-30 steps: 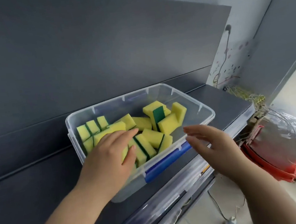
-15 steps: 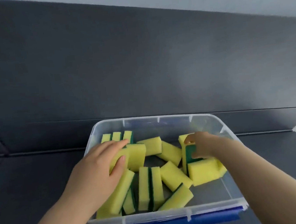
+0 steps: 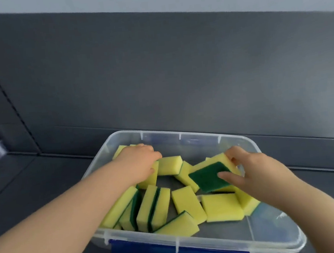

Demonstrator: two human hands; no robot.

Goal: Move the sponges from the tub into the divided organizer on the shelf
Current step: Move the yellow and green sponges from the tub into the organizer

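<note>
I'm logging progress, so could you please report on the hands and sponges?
Right hand pinches green-faced sponge, tilted up in tub. Left hand on far-left sponges, grip unclear. Nothing seen in the way.

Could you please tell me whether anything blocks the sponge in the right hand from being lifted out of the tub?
Nothing visible does. The right hand pinches the green-faced sponge atop the pile; the tub is open above it, and the left hand holds other sponges at the far left corner, apart from it.
</note>
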